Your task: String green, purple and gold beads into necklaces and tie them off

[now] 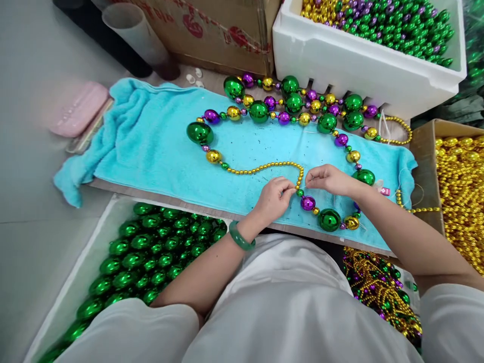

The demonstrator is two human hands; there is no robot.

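A bead necklace (329, 220) of green, purple and gold balls lies in a loop on the turquoise towel (159, 136), with a run of small gold beads (260, 167) along its near side. My left hand (275, 197) pinches the necklace beside a small green bead (300, 192), where the gold run meets the larger balls. Just right of it, my right hand (324, 179) has its fingertips pinched together, apparently on a fine pale thread that barely shows. A second string of beads (293, 103) stretches along the towel's far edge.
A white foam box (363, 55) of beads stands at the back right, beside a cardboard box (223, 30). Gold beads fill a carton (423, 166) at right. Green balls (143, 242) and a pile of necklaces (381, 287) sit below the front edge. A pink case (79, 110) is left.
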